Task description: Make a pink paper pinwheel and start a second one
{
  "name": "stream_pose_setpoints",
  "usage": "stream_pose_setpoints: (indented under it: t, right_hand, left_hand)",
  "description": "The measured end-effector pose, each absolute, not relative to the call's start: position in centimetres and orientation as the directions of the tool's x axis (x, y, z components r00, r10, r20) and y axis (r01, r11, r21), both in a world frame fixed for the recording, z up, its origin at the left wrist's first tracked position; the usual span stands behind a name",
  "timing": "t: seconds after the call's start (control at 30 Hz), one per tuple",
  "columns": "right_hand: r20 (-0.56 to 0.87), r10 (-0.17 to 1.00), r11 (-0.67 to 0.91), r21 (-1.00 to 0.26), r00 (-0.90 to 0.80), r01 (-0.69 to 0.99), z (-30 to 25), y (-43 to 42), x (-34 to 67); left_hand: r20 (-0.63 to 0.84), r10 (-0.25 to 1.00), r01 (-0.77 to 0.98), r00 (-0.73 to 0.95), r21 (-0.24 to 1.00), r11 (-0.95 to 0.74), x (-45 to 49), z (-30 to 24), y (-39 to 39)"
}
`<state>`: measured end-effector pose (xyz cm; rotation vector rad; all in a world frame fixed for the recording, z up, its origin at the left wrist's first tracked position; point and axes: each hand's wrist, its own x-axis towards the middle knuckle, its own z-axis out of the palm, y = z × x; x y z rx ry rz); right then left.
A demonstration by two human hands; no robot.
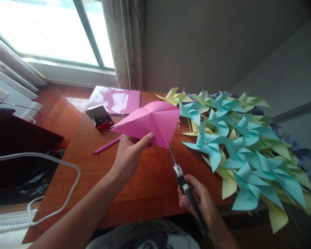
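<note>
Pink paper sheet: the creased square [142,128] is held in the air above the wooden table [134,193], near the centre of the view; clock directions below are read from its middle.
Left hand: the near edge is gripped at seven o'clock by the left hand [131,152], the thumb laid on top and the fingers mostly hidden beneath.
Right hand: the black-and-white scissors [182,181] are gripped by the handles in the right hand [198,195], with the blades pointed up towards the corner at five o'clock. Whether the blades are parted cannot be told.
Crease: a fold [159,128] is seen running from the middle towards that corner; it is judged best used as the cutting guide, with the blades lined up along it before they are closed.
Cut length: the cut should be stopped well short of the middle, so that the sheet is left in one piece.
Support: the paper is best held taut near the corner, with the left fingertips kept clear of the blade path.
Pinwheels: space should be minded at three to four o'clock, where turquoise pinwheels [207,143] and yellow pinwheels [229,185] are heaped.
Small box: an open red-and-black box [105,122] is found at nine o'clock; bumping it could spill its contents.
</note>
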<state>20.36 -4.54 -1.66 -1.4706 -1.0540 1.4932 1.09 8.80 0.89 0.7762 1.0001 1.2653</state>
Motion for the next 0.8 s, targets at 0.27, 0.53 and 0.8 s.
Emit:
stream_pose_setpoints:
  t: [0.27, 0.53, 0.8]
  right_hand:
    - [-0.389, 0.919, -0.393, -0.919, -0.065, -0.046, -1.35, -3.98, 19.86]
    - [-0.430, 0.899, -0.436, -0.897, -0.081, -0.075, -0.88, -3.78, 19.58]
    - [-0.421, 0.903, -0.428, -0.899, -0.081, -0.093, -0.99, -3.47, 19.42]
  left_hand:
    - [-0.161, 0.985, -0.312, 0.053, 0.935, 0.170, 1.20, 0.84, 8.52]
    - [-0.168, 0.984, -0.310, 0.062, 0.934, 0.179, 1.17, 0.78, 8.50]
    - [-0.166, 0.982, -0.306, 0.085, 0.934, 0.184, 1.23, 0.62, 8.49]
